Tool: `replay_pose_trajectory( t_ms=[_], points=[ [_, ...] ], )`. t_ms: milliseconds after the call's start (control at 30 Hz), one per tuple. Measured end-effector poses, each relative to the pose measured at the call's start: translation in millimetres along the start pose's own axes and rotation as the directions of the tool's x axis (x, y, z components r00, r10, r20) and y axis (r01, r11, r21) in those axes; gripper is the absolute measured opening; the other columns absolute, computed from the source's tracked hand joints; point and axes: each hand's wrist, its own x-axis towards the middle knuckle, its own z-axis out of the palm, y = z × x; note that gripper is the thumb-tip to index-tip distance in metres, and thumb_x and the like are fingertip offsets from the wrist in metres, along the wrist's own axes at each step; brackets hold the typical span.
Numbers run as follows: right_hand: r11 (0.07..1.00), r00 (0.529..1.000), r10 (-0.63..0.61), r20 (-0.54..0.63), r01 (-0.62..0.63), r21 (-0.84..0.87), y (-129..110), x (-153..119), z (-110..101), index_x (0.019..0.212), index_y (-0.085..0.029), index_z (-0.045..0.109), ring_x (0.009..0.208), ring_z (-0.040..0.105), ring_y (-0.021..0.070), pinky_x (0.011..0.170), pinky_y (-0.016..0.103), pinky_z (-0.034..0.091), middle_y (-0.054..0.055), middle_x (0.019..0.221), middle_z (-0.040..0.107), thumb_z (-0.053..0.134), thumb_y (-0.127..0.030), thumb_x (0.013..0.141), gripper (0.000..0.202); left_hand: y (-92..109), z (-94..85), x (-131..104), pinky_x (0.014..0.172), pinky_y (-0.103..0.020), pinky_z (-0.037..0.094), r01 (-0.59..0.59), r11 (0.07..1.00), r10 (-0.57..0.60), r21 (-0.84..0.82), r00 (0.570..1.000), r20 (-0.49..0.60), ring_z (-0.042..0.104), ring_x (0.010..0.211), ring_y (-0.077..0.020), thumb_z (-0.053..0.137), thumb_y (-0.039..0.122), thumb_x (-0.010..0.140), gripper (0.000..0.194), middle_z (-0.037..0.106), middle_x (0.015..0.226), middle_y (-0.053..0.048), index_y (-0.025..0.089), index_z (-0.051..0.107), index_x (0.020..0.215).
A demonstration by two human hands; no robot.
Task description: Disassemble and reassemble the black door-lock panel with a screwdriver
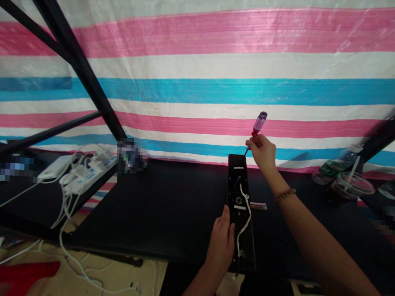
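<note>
A long, narrow black housing [243, 172] lies lengthwise on the black table, with a white cable [248, 220] running along its inside and pale labels stuck to it. My left hand [222, 239] grips the near part of the housing at its left side, the thumb over the edge. Between the fingertips of my right hand [262, 153] is the shaft of a screwdriver [259, 122] with a clear purple-red handle. The screwdriver leans upright, its tip down at the far end of the housing. A small pinkish, shiny piece [258, 206] lies just right of the housing; its kind is unclear.
White power strips [88, 177] with tangled cables sit at the left, beyond a gap between tables. A lidded cup with a straw [352, 184] and a plastic bottle [337, 165] stand at the right. Black metal posts [97, 92] and a striped sheet [201, 90] close the back.
</note>
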Motion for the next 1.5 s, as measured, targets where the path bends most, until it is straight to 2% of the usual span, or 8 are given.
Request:
replay_pose_trajectory(
  t_ms=[133,267,467,667,833,1067,1300,1500],
  points=[
    [1.0,0.992,-0.018,0.127,0.019,-0.006,-4.5,1.6,0.7,0.092,-0.019,0.067,0.076,0.073,0.0231,0.07,0.037,0.059,0.007,0.084,0.076,0.056,-0.04,0.091,0.023,1.1,-0.6,-0.3,0.108,-0.042,0.048,-0.011,1.0,0.011,0.004,1.0,0.005,0.058,0.125,-0.0234,0.04,0.023,0.102,0.055,0.06,0.141,-0.015,0.02,0.033,0.156],
    [0.993,0.998,-0.049,0.031,0.052,-0.11,-11.6,0.7,3.7,0.086,-0.019,0.069,0.073,0.072,0.0245,0.069,0.038,0.058,0.008,0.078,0.074,0.059,-0.041,0.089,0.024,1.4,-0.5,-0.1,0.109,-0.042,0.047,-0.029,1.0,0.029,0.006,1.0,-0.003,0.058,0.127,-0.0233,0.039,0.022,0.102,0.054,0.059,0.143,-0.014,0.021,0.033,0.156],
    [0.996,0.986,0.079,-0.144,-0.072,0.054,-10.3,-7.2,8.1,0.089,-0.02,0.067,0.064,0.071,0.0219,0.064,0.036,0.058,0.003,0.075,0.072,0.071,-0.046,0.08,0.027,0.2,-0.1,0.2,0.109,-0.043,0.046,-0.021,1.0,0.021,0.014,1.0,0.009,0.057,0.127,-0.0238,0.04,0.022,0.102,0.055,0.059,0.142,-0.016,0.018,0.032,0.157],
    [0.999,0.999,0.021,-0.05,-0.019,0.043,-12.3,-8.9,9.6,0.091,-0.02,0.066,0.075,0.071,0.0217,0.068,0.035,0.058,0.008,0.085,0.075,0.054,-0.045,0.092,0.028,1.6,-0.2,0.3,0.108,-0.042,0.047,-0.003,1.0,0.003,0.008,1.0,0.007,0.059,0.125,-0.0238,0.04,0.022,0.102,0.054,0.061,0.138,-0.017,0.016,0.034,0.156],
    [0.995,0.991,-0.045,-0.123,0.034,-0.091,-13.8,-4.4,10.5,0.083,-0.019,0.069,0.069,0.068,0.021,0.067,0.035,0.056,0.007,0.082,0.073,0.064,-0.042,0.086,0.023,0.3,1.0,0.2,0.109,-0.042,0.046,-0.016,1.0,0.016,0.01,1.0,0.001,0.057,0.127,-0.0243,0.04,0.022,0.102,0.055,0.059,0.142,-0.017,0.017,0.034,0.156],
    [0.998,0.996,-0.05,-0.08,0.047,-0.032,-9.9,-4.8,11.0,0.098,-0.018,0.066,0.075,0.071,0.0224,0.068,0.036,0.057,0.008,0.086,0.075,0.052,-0.032,0.092,0.02,-1.9,1.5,0.0,0.11,-0.044,0.046,-0.036,0.999,0.035,0.014,0.999,0.007,0.057,0.127,-0.0243,0.04,0.022,0.102,0.056,0.058,0.143,-0.017,0.016,0.031,0.157],
    [0.998,0.984,-0.022,-0.175,0.012,-0.058,-6.1,-4.7,14.4,0.09,-0.019,0.069,0.07,0.069,0.0219,0.067,0.036,0.058,0.006,0.081,0.074,0.064,-0.038,0.086,0.02,-2.9,2.6,0.3,0.107,-0.043,0.048,-0.04,0.999,0.04,0.022,0.999,-0.007,0.059,0.125,-0.0246,0.041,0.022,0.102,0.055,0.06,0.14,-0.017,0.016,0.033,0.156],
    [0.998,0.995,-0.047,-0.092,0.043,-0.048,-5.6,-4.7,13.2,0.101,-0.018,0.067,0.08,0.072,0.0231,0.07,0.036,0.058,0.009,0.088,0.076,0.051,-0.033,0.092,0.024,-1.3,1.7,0.6,0.109,-0.045,0.047,-0.026,0.999,0.026,0.021,1.0,0.012,0.057,0.126,-0.0242,0.039,0.022,0.102,0.055,0.058,0.142,-0.017,0.015,0.031,0.157]
  ],
)
